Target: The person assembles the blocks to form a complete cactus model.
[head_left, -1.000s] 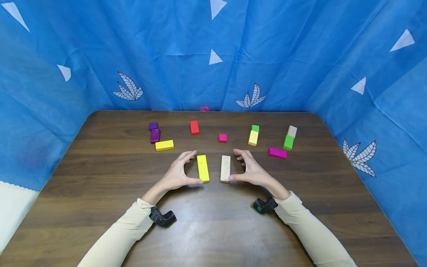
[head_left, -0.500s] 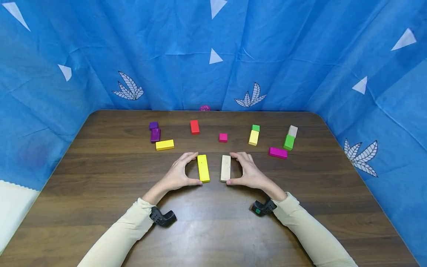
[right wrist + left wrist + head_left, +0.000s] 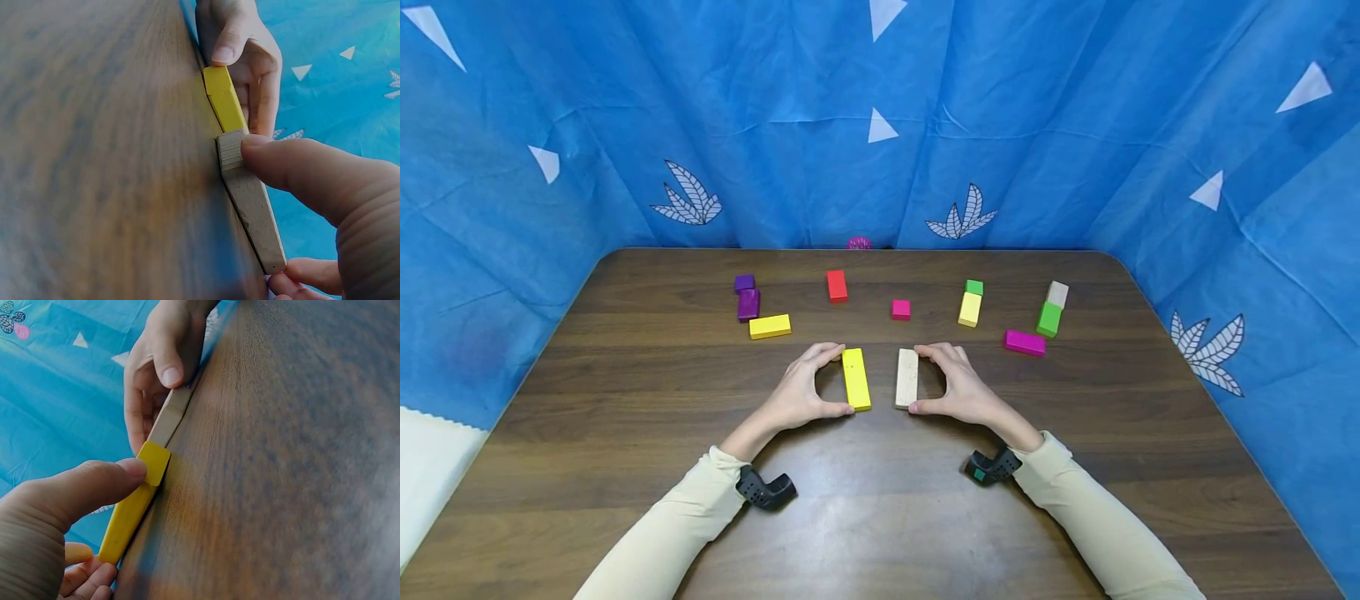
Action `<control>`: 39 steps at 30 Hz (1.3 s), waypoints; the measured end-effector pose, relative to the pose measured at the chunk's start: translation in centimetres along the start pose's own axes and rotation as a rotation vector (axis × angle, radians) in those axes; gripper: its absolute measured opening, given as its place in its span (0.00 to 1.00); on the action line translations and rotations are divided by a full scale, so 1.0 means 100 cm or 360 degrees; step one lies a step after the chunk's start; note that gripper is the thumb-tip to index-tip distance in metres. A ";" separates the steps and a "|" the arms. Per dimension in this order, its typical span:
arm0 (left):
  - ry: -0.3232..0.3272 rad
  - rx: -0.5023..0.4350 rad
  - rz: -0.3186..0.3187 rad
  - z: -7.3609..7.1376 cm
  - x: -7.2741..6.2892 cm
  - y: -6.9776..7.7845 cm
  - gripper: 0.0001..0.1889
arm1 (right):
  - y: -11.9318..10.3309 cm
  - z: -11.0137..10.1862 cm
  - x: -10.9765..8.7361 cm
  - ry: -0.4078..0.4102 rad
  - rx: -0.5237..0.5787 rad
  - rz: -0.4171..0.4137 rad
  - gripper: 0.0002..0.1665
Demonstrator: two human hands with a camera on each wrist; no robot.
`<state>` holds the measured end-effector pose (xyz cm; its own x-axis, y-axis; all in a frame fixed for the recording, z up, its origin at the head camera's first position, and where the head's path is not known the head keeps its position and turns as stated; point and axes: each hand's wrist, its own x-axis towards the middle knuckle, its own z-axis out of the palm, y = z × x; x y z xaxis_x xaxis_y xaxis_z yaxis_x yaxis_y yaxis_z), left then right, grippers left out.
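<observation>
In the head view a long yellow wooden block (image 3: 856,380) lies lengthwise near the table's middle. My left hand (image 3: 800,392) pinches it by its two ends, thumb at the near end and fingertips at the far one. Beside it, a short gap to the right, lies a plain unpainted wooden block (image 3: 907,379). My right hand (image 3: 961,390) holds that one the same way, thumb (image 3: 281,156) against its near end face. Both blocks lie flat on the wooden table (image 3: 880,500), roughly side by side.
Behind the hands lie a yellow block (image 3: 770,327), two purple blocks (image 3: 748,305), a red block (image 3: 837,287) and a pink cube (image 3: 901,311). Farther right are a pale yellow block (image 3: 970,309), a magenta block (image 3: 1025,343) and a green block (image 3: 1048,319). A blue curtain (image 3: 820,167) surrounds the table.
My right hand has closed in on the unpainted block, its fingers coming left to the far end. The left fingertips have settled at the yellow block's far end. The blocks stay put.
</observation>
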<state>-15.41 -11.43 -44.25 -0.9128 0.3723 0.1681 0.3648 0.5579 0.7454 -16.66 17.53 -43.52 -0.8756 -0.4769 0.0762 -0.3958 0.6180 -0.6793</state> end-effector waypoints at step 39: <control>0.0011 -0.0017 0.0050 0.009 -0.029 0.017 0.48 | -0.007 -0.003 -0.011 0.0102 -0.0027 -0.0055 0.53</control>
<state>-12.04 -10.92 -44.06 -0.9021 0.3843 0.1963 0.3916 0.5380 0.7464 -15.50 17.82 -42.97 -0.8770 -0.4576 0.1463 -0.4302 0.6127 -0.6630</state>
